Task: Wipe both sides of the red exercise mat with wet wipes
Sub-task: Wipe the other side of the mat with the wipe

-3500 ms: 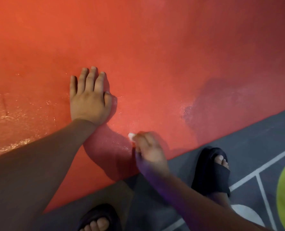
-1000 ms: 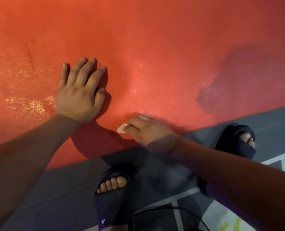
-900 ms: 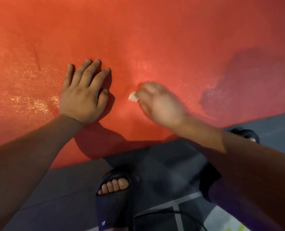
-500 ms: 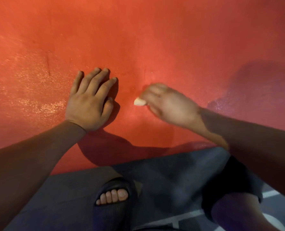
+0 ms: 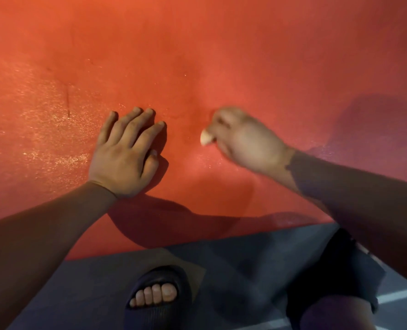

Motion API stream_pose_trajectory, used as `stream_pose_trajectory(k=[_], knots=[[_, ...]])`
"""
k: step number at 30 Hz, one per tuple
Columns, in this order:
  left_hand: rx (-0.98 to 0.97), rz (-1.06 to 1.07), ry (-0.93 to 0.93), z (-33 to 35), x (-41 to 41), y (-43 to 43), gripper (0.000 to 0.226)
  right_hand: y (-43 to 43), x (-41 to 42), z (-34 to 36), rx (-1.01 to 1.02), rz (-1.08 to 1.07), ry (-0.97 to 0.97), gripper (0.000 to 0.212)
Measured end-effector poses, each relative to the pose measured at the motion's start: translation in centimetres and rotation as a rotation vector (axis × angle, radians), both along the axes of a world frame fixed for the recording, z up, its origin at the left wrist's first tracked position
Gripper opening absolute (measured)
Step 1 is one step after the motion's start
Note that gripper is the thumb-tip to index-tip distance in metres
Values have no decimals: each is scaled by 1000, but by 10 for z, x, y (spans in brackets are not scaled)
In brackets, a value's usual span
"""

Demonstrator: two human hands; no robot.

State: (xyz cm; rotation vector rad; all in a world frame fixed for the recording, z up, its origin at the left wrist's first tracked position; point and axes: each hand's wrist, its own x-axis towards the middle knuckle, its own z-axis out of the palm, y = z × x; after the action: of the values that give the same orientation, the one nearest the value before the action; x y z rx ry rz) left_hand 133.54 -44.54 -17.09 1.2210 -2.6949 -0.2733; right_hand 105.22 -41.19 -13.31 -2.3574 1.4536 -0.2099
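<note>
We are clenching the fingers [image 5: 224,120] of our right hand [image 5: 245,144] round a small wad of wet wipe [image 5: 206,138]. Only a pale nub is poking out on the thumb side. The hand is blurring, so we cannot tell whether the wad is actually meeting the surface. Our left hand [image 5: 126,158] is lying palm down with its fingers straight and spread, grasping nothing and pressing on the red exercise mat [image 5: 221,55]. The mat is lying flat on the grey floor [image 5: 233,270] and filling most of the view, with its near edge running just ahead of our dark slipper [image 5: 159,298].

We are judging the first risk to be the wad itself. With so little of it showing, our knuckles may be rubbing the mat instead of the wipe. Each stroke is likely covering only a narrow strip, so gaps may be opening between passes. A glistening patch [image 5: 43,115] is showing to the left and a darker damp patch [image 5: 376,129] to the right, so we are suspecting uneven coverage. The band under our left palm is going unwiped while we are leaning there. That palm could also be sliding if the surface under it is wet, since it seems to be taking our weight. Our slipper is sitting near the edge and could be treading dirt onto the mat. We cannot tell which side is facing up, so the flip may be waiting
</note>
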Motion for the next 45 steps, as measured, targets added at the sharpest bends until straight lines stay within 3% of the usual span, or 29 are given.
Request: stream_pose_trajectory(k=[3, 5, 7, 10, 13, 15, 19, 21, 23, 26, 32, 34, 37, 40, 45], knots=[[8, 4, -17, 1, -1, 1, 57, -53, -10, -5, -96, -414, 55, 36], [5, 4, -23, 2, -2, 1, 57, -57, 2, -6, -101, -568, 82, 37], [5, -2, -24, 2, -2, 0, 56, -35, 23, -4, -98, -476, 18, 30], [4, -5, -12, 4, -2, -1, 55, 19, 44, -5, -2, -72, -99, 22], [-9, -9, -12, 3, -1, -1, 53, 20, 27, -1, 51, 171, -57, 22], [-2, -8, -13, 4, -1, -2, 53, -11, 7, -8, -23, 22, -34, 23], [10, -2, -14, 4, -3, -1, 49, -56, -16, -13, -116, -514, 48, 31], [4, 3, -6, 3, -3, 0, 46, -39, 10, -13, -118, -432, 14, 31], [1, 16, 6, 3, -3, -1, 42, -14, 40, -7, -55, -183, -73, 29], [0, 39, 37, 4, -4, -1, 33, -20, 55, -3, 2, 50, -36, 20], [34, 114, 111, 7, -10, -5, 23, -81, 51, -16, -118, -268, -78, 23], [37, 174, 134, 8, -15, -12, 20, -60, 55, -15, -72, -195, -82, 28], [11, 280, 150, 8, -28, -31, 17, -13, 44, -5, 10, 36, -56, 20], [-2, 361, 202, 7, -51, -59, 20, -15, 17, 3, -14, 137, -8, 20], [8, 419, 169, 4, -86, -102, 26, -113, -23, -10, -200, -294, 56, 25]])
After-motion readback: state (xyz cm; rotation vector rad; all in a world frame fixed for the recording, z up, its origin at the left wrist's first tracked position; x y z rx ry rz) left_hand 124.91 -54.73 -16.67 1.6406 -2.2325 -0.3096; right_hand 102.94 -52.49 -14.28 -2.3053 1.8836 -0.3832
